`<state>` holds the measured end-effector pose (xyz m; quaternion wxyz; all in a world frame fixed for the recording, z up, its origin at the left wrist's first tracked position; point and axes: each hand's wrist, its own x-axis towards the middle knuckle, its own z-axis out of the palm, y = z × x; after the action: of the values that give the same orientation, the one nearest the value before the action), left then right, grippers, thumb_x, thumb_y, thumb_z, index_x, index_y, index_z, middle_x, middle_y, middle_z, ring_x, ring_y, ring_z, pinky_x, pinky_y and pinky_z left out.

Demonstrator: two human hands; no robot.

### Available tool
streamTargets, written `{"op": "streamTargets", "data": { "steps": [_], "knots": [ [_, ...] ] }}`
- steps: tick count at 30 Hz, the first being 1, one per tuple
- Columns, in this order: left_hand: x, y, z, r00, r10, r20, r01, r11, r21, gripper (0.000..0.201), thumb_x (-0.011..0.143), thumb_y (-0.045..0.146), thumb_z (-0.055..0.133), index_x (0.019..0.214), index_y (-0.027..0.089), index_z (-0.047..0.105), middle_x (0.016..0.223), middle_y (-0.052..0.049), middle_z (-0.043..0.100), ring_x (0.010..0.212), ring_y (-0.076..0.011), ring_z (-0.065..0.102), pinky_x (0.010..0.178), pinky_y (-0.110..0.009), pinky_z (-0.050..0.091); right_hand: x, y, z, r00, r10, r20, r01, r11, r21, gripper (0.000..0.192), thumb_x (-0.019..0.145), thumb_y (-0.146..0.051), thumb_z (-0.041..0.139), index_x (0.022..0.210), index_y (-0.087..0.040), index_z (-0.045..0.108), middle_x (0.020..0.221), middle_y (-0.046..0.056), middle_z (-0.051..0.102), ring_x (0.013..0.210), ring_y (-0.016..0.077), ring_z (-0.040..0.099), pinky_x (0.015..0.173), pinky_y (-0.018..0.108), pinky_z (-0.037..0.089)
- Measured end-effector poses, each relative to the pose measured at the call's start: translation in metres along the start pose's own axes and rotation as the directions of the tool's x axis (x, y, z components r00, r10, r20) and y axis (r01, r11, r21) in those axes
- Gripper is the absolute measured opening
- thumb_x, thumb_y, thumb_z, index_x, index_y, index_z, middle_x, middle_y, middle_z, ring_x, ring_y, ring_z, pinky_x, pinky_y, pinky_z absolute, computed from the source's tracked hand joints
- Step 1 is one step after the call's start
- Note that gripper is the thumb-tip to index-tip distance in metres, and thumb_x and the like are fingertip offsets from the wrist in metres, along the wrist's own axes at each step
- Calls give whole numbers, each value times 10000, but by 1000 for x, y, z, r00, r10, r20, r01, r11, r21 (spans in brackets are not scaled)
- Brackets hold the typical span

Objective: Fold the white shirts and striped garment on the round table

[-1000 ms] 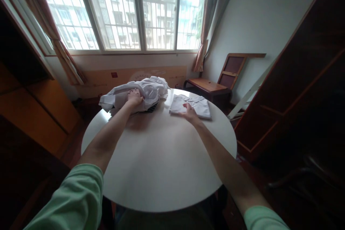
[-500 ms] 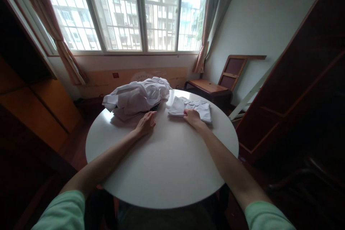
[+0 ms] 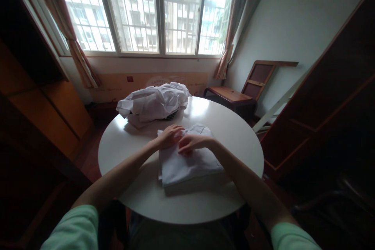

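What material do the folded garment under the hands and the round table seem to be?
Folded garment: looks like thin white woven cloth, matte, with soft creases. Round table: smooth white top, glossy, since window light reflects on it; laminate or painted wood, hard to tell.

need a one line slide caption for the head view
Both hands, left and right, rest on a folded white garment on a round white table.

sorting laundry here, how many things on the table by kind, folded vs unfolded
folded white garment, under both hands: 1
crumpled heap of white clothes, pieces inside cannot be told apart: 1
dark item peeking from under the heap: 1
total: 3
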<state>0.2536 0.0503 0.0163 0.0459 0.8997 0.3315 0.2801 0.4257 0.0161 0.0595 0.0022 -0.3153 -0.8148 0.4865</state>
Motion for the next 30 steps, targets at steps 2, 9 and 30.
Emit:
{"op": "streamTargets", "data": {
  "steps": [2, 9, 30],
  "knots": [
    [0, 2, 1, 995, 6, 95, -9, 1000, 30, 254, 820, 309, 526, 1016, 162, 594, 1044, -91, 612, 949, -203, 556, 875, -346, 424, 0, 9, -7, 947, 17, -321, -74, 984, -164, 465, 742, -582, 523, 689, -124, 585, 555, -16, 512, 505, 81, 442, 501, 209, 326],
    [5, 0, 3, 992, -87, 96, 76, 991, 111, 294, 747, 385, 615, 889, 130, 646, 846, -83, 618, 817, -196, 546, 763, -300, 415, 0, 16, -10, 843, 81, -531, -421, 714, -560, 387, 729, -520, 547, 759, -144, 632, 733, 57, 641, 620, 144, 526, 516, 233, 277],
    [0, -7, -4, 952, -292, 96, 308, 896, -322, 301, 761, 394, 532, 817, 133, 672, 716, -26, 650, 692, -147, 552, 602, -203, 392, 16, 5, 14, 670, -64, -740, -483, 719, -500, 299, 874, -331, 395, 879, -163, 643, 825, 103, 668, 697, 176, 575, 606, 264, 322]
  ]
}}
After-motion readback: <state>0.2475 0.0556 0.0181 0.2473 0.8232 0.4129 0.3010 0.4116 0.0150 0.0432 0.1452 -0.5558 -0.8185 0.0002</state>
